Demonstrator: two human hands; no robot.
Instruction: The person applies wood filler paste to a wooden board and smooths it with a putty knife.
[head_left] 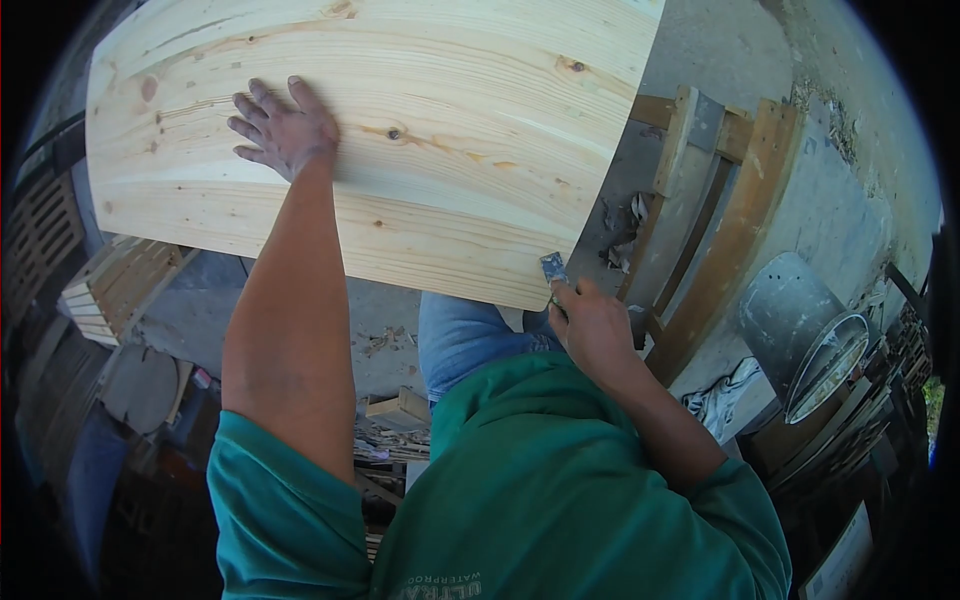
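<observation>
A wide pale pine panel (470, 195), with knots and long grain lines, spreads in front of me. My left hand (290, 130) lies flat on it, left of the middle, fingers spread and powdered with pale dust. At the panel's near right corner, my right hand (590, 320) is closed around a small putty knife (553, 266). Its worn, blue-grey blade points away from me and overlaps the corner; most of the handle is hidden in my fingers.
To the right stands a wooden frame (765, 220) of rough boards, with a grey metal cylinder (785, 310) beyond it. A slatted wooden crate (125, 285) sits below the panel's left edge. Wood scraps (400, 410) litter the floor near my legs.
</observation>
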